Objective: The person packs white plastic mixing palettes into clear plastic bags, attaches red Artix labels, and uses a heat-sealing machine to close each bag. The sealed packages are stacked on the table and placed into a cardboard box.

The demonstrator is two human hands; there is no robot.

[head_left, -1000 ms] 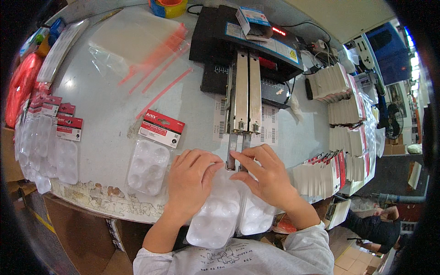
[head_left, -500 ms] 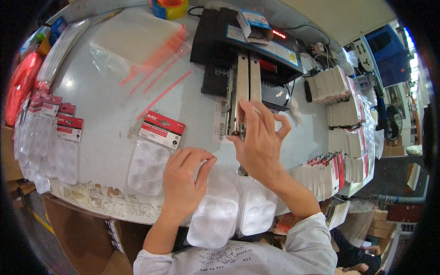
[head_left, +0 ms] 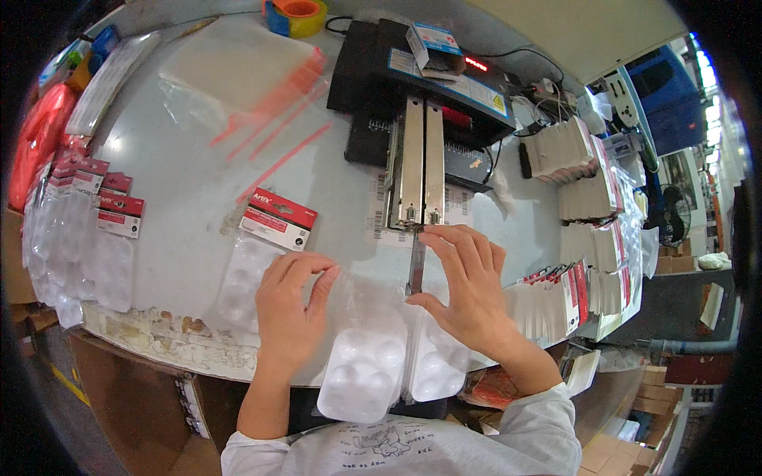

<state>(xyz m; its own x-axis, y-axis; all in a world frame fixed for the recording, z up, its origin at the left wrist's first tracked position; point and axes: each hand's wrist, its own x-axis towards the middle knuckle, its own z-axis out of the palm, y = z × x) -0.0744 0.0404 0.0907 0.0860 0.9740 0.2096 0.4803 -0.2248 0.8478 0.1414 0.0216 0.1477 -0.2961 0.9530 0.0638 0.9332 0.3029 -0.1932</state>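
My right hand (head_left: 472, 289) is open, thumb and forefinger spread on either side of a narrow dark strip (head_left: 417, 262). Its fingertips are at the near end of a twin metal rail (head_left: 414, 170) on a black machine (head_left: 448, 75). My left hand (head_left: 290, 305) is loosely curled and shows nothing held. It partly covers a clear-bagged white paint palette (head_left: 240, 289) with a red-and-white header card (head_left: 278, 220). Another bagged palette (head_left: 361, 377) lies by the table's front edge, with a second bagged palette (head_left: 440, 369) to its right.
Bagged palettes with cards (head_left: 75, 238) are bunched at far left. Clear bags with red strips (head_left: 246, 71) lie at the back, near a tape roll (head_left: 295, 12). Stacked cards (head_left: 583, 190) line the right side. A small box (head_left: 435, 49) sits on the machine.
My right hand has come down and toward me, off the metal rail to its near end, with fingers wider. My left hand has shifted left, over the carded palette.
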